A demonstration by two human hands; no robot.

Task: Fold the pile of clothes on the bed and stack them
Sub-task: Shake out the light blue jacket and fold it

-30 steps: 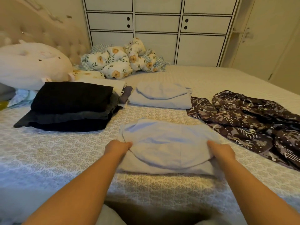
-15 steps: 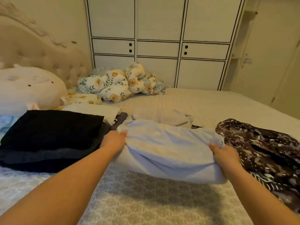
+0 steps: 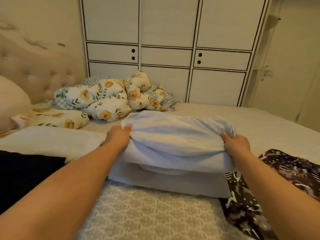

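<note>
head view: both hands' fingers seem buried in the folded blue garment [image 3: 174,141].

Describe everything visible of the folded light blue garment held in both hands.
The folded light blue garment looks like soft, slightly fuzzy fabric, folded into a thick, creased rectangle. The left hand grips its left end and the right hand its right end. It sits over a similar folded pale piece on the bed, sagging slightly in the middle.

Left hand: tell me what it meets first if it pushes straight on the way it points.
The left hand points up the bed; beyond the blue fold it grips, probably the floral quilt, though depth is unclear.
</note>
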